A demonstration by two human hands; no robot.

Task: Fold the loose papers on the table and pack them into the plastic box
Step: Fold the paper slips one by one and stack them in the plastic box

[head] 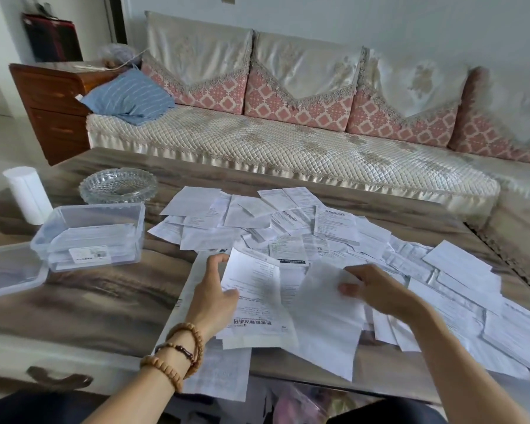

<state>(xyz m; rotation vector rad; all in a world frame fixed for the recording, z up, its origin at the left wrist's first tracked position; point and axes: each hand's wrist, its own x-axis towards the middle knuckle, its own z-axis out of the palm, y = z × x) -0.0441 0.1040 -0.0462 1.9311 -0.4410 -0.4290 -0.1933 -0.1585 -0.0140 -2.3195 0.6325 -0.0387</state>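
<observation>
Several loose printed papers (291, 228) lie spread over the middle and right of the table. My left hand (213, 293) pinches the left edge of one printed sheet (254, 289), thumb on top. My right hand (375, 290) pinches the upper right edge of a second, blurred sheet (325, 316) that overlaps the first. The clear plastic box (89, 237) stands open at the left with some folded papers inside. Its lid (8, 272) lies beside it, further left.
A glass ashtray (118, 185) sits behind the box, and a white cylinder (28, 195) stands at the far left. The table's front edge (74, 356) runs below my arms. A sofa (288, 142) is beyond the table. Some papers overhang the front edge.
</observation>
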